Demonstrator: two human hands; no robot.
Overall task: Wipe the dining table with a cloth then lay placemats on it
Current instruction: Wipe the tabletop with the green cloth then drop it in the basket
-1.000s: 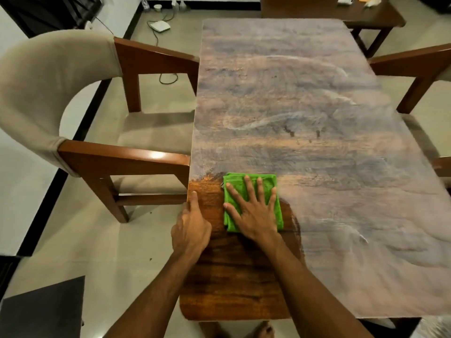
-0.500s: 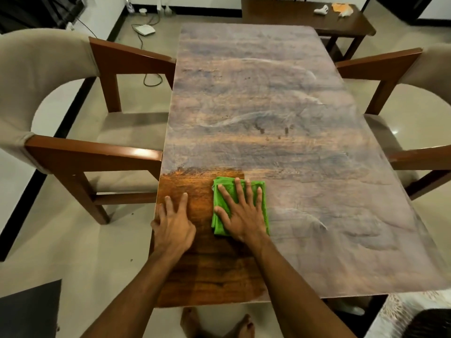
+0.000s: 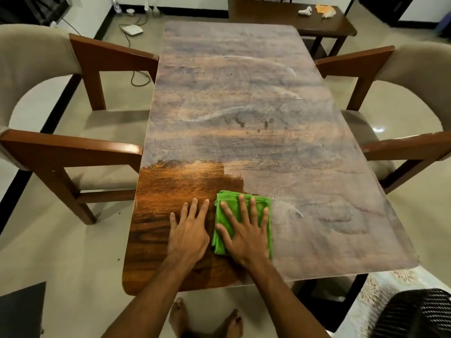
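Cloth, green, folded, lies flat on counter near its near edge. Right hand presses it, fingers spread flat. Left hand just beside, palm down on bare wood, fingers splayed, gripping nothing.

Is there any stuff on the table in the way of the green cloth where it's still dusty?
Nothing visible. The right hand lies flat on the green cloth, and the dusty part of the table ahead and to its right shows only smears and small dark spots.
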